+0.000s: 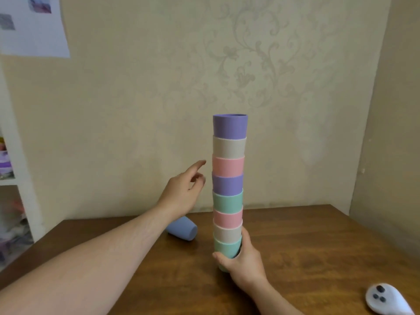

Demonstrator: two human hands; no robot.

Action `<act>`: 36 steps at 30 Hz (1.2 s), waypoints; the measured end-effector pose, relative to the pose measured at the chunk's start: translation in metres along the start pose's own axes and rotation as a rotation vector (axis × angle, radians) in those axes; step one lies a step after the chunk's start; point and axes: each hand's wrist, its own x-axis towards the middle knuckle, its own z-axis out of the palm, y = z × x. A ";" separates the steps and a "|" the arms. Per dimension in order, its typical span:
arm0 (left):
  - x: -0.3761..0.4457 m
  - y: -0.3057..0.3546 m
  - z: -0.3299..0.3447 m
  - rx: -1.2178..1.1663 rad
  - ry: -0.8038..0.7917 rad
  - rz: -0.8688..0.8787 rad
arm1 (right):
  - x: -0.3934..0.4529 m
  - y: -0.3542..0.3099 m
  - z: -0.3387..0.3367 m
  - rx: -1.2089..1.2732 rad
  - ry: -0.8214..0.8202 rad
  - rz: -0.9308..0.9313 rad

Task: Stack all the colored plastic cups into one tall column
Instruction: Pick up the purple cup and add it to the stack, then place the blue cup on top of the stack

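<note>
A tall column of nested plastic cups (pixel 228 185) rises from the brown wooden table (pixel 306 242), with a purple cup on top and beige, pink, purple, green, pink, beige and green cups below. My right hand (pixel 242 260) grips the green cup at the column's base. My left hand (pixel 184 189) hovers to the left of the column at mid height, fingers apart, holding nothing and not touching the cups. A blue cup (pixel 183 228) lies on its side on the table, left of the column and partly behind my left forearm.
A white handheld controller (pixel 384 298) with dark buttons lies at the table's front right corner. The patterned wall stands close behind the table. White shelves (pixel 13 178) with cluttered items are at the left, and a paper sheet hangs on the wall above them.
</note>
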 end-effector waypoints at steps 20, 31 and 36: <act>0.002 -0.116 0.070 0.156 0.066 -0.894 | 0.022 0.003 0.011 -0.032 0.028 -0.011; -0.011 -0.118 0.095 -0.071 0.007 -0.839 | 0.023 0.005 0.013 -0.033 0.032 -0.006; -0.028 -0.116 0.068 -0.213 0.156 -0.693 | 0.022 0.005 0.014 -0.036 0.031 0.003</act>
